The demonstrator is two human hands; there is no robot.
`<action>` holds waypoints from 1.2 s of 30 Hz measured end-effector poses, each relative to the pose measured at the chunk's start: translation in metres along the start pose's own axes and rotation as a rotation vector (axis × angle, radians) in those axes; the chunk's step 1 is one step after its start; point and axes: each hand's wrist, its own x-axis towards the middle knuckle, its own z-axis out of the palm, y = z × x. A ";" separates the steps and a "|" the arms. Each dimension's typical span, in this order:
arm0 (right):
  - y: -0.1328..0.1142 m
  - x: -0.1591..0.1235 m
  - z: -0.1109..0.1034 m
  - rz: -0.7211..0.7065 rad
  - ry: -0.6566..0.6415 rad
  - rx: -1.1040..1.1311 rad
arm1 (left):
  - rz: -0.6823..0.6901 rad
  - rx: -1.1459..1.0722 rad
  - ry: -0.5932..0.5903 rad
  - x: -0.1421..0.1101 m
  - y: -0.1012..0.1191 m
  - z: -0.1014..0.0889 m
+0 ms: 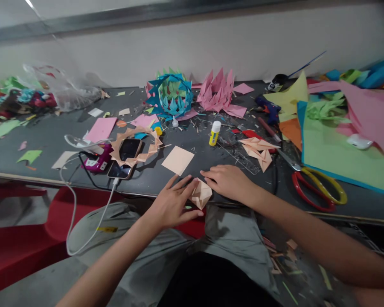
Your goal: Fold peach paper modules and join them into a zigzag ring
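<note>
A folded piece of peach paper (202,197) lies at the table's front edge between my hands. My left hand (173,201) has its fingers spread; the index finger rests on the paper's left side and the thumb stretches along its lower end. My right hand (228,182) lies flat on the table just right of the paper, its fingertips near the upper right edge. Beyond my left fingers is a flat peach paper square (178,160). Several folded peach pieces (259,150) sit to the right, and a glue stick (214,133) stands upright with its white cap on.
A peach paper ring (152,150) lies partly over two phones (120,170), beside a purple power adapter (100,161). Scissors (316,187) lie right. Blue (153,100) and pink (216,96) folded-paper forms stand behind. Coloured sheets (348,145) pile up at right.
</note>
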 end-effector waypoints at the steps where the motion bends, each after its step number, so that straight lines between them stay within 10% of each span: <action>1: 0.001 -0.001 0.001 -0.002 0.009 0.014 | -0.003 0.002 -0.004 -0.003 0.000 0.001; 8: 0.014 -0.007 0.014 -0.050 0.188 0.348 | -0.095 0.030 0.034 0.008 0.009 0.014; 15: 0.023 -0.012 0.019 -0.033 0.233 0.209 | -0.133 0.006 0.076 0.033 0.012 0.020; 25: 0.034 -0.008 0.009 -0.079 0.071 0.330 | -0.037 -0.078 0.108 0.015 -0.002 0.006; 31: 0.037 0.003 0.016 0.017 0.075 0.473 | -0.133 -0.192 0.239 0.047 -0.014 0.000; 36: 0.045 0.013 0.006 0.040 -0.036 0.479 | -0.173 -0.264 0.127 0.072 -0.021 -0.010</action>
